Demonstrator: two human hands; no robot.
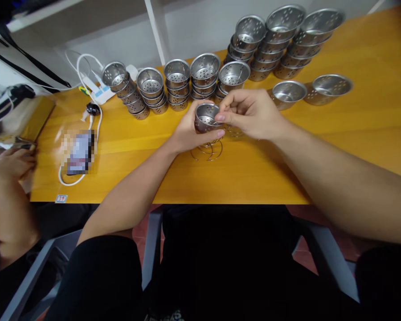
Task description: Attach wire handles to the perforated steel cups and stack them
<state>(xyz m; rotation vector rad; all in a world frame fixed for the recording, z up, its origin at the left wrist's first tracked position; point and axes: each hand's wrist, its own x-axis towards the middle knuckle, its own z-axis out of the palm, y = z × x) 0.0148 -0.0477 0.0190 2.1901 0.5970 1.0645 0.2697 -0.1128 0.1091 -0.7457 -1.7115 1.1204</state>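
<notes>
Cup (pixel 206 119): perforated metal, held above the table (pixel 247 180) in front of me, its mouth up and tipped somewhat toward me. My left hand (pixel 188 130) is clamped around its side, thumb across the near face below the rim. My right hand (pixel 252 113) is at the rim on the right, thumb and forefinger close together; whether they pinch the rim, a thin part or nothing, I cannot tell.

Wires (pixel 214 150), bent into loops, lie on the table just below the cup. Stacks (pixel 177 91) of like cups stand in a row behind, with taller stacks (pixel 270 51) to the right. Two lone cups (pixel 289 96) stand beyond my right wrist.

Finding: I judge the step in hand to be fine finger work at the rim, and not yet finished, since both hands are engaged. The next move, in my judgement, calls for a firm left hold and small, exact right fingertip motion, without denting or twisting the rim.
</notes>
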